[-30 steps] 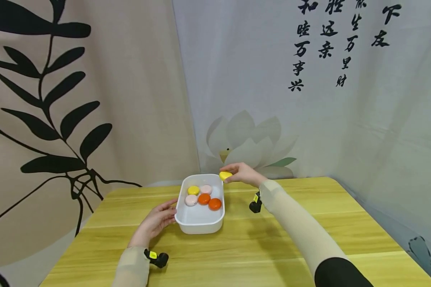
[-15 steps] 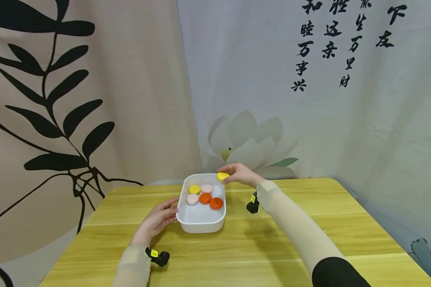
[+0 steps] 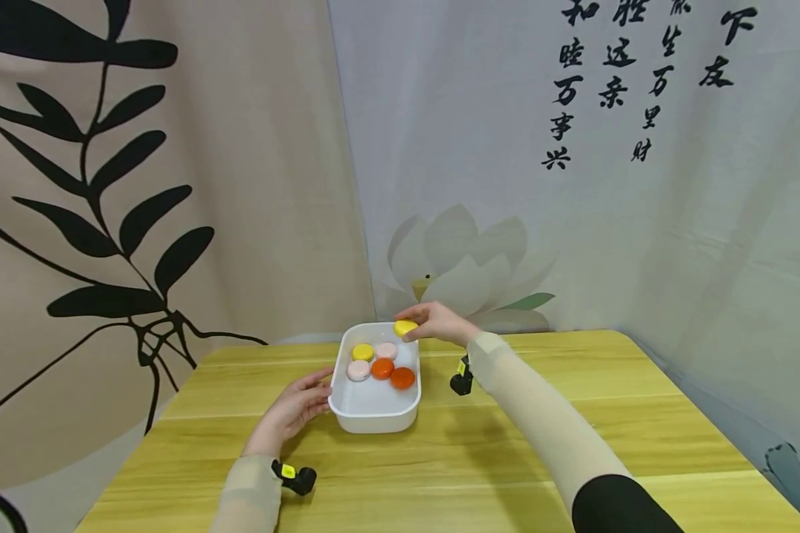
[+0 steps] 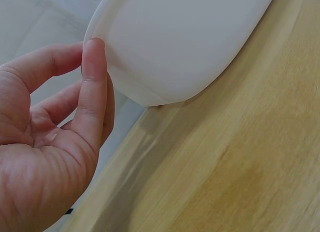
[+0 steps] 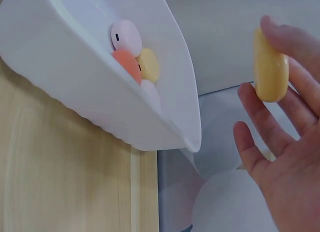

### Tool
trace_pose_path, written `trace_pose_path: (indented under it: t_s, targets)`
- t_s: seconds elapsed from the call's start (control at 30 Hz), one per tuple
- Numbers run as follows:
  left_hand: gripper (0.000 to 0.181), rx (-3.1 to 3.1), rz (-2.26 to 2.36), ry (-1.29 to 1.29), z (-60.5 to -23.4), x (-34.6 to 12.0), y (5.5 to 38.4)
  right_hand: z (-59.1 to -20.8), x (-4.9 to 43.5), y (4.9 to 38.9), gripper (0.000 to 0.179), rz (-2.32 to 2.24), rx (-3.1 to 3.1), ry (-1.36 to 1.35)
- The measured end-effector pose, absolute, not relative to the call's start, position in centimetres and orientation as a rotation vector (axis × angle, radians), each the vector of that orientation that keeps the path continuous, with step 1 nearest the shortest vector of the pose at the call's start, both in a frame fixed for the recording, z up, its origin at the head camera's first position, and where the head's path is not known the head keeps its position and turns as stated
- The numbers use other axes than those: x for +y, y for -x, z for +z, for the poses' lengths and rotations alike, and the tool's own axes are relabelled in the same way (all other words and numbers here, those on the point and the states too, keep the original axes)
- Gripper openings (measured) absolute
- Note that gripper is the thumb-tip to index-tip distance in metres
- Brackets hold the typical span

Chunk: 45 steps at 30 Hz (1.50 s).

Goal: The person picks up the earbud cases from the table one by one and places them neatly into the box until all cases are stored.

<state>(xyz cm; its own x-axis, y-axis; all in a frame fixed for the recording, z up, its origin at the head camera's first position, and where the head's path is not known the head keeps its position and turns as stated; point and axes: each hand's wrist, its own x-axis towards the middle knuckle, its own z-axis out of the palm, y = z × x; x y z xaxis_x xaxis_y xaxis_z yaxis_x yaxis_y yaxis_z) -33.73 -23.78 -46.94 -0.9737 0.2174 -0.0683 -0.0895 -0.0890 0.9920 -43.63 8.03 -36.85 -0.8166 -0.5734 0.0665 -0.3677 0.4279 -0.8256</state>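
Observation:
In the head view a white plastic box (image 3: 373, 406) sits on the table, holding several smooth rounded discs: a yellow disc (image 3: 363, 352), two pink ones and two orange ones. My left hand (image 3: 295, 409) is at the box's left side; in the left wrist view its fingers (image 4: 93, 87) pinch the rim. Above the far right corner of the box, my right hand (image 3: 438, 323) pinches another yellow disc (image 3: 405, 328) between thumb and fingers. The right wrist view shows this disc (image 5: 270, 67) edge-on, apart from the box wall. A pink disc there has a small dark slot.
The wooden table (image 3: 540, 444) extends around the box on both sides. Behind its far edge hangs a printed curtain (image 3: 273, 185). A small black camera is strapped to each wrist.
My right hand has moved left with the yellow disc, from beside the box's far right corner to above it. The left hand keeps its place at the box; the whole view shifted slightly.

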Motion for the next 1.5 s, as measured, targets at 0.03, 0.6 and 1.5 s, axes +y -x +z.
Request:
trace_pose_path:
  t_s: [0.03,0.6,1.5]
  targets:
    - [0.058,1.966,2.171,-0.142,-47.0,-23.8,33.7,-36.8,7.9,43.6,0.051,-1.332,2.461,0.819]
    - [0.057,1.942,2.181,-0.162,-47.0,-24.0,33.6,-36.3,6.1,43.9,0.049,-1.292,2.460,0.853]
    - [0.055,1.961,2.178,-0.145,-47.0,-23.9,33.8,-37.6,2.9,43.8,0.046,-1.262,2.456,0.856]
